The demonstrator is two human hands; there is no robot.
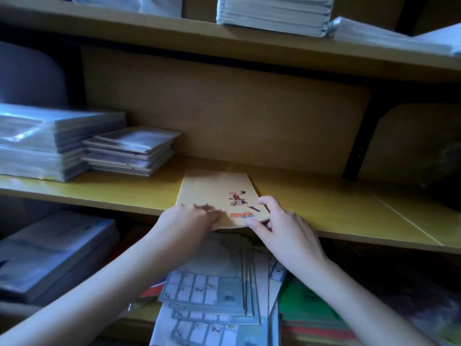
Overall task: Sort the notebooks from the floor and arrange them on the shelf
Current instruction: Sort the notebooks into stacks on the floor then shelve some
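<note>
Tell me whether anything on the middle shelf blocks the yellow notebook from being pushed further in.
Nothing visible does. The yellow notebook, held at its near edge by the left hand and right hand, has bare shelf board behind it up to the back panel. The small stack sits apart to its left.

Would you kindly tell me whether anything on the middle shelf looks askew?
Yes: the yellow notebook, held by the left hand and right hand, lies slanted and overhangs the shelf front.

Up and left of the fingers [254, 227] we find a plastic-wrapped stack [45, 143], a smaller pile of flat sleeved cases [129, 151] just beside it; well to the fingers' right, a black bracket [359, 146].
</note>
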